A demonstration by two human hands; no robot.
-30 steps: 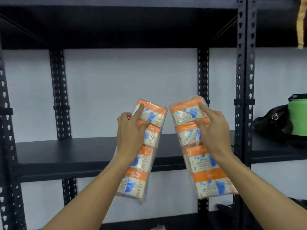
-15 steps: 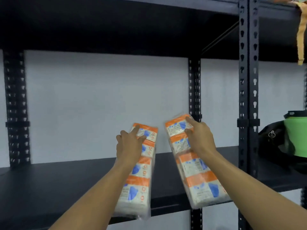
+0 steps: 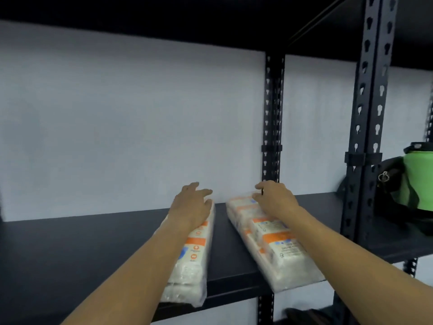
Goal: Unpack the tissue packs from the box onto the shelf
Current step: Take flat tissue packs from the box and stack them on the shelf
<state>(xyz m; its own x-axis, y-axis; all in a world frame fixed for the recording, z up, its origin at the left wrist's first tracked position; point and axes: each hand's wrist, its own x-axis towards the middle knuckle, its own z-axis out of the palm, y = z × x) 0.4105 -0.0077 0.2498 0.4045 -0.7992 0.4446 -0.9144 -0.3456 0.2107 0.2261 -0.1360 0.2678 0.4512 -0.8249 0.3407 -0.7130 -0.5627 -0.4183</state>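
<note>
Both hands lie flat on tissue packs that rest on the dark shelf [image 3: 82, 249]. With fingers spread and nearly straight, the left hand [image 3: 191, 207] presses down on the left tissue pack [image 3: 191, 266]; nothing is curled round it. Over the far end of the right tissue pack [image 3: 276, 249] rests the right hand [image 3: 275, 199], its fingers bent a little, though whether they pinch the wrap cannot be told.

Nearest along the shelf, the front ends of both packs overhang the shelf's front edge. Each pack is a long, flat block of small white bundles sealed in clear, shiny plastic film, with orange bands and small blue marks on the labels. They lie lengthwise from the shelf's front toward its back, side by side with a strip of bare shelf between them, the right one angled slightly.

The shelf itself is a smooth, matt, dark board carried by dark metal posts [image 3: 371, 113] punched with rows of keyhole slots. Beyond the post at the shelf's right end sits a black bag [image 3: 393, 184] with a metal ring, touching a bright green container [image 3: 419, 181]. Behind the shelf stands a plain pale wall [image 3: 128, 125].
</note>
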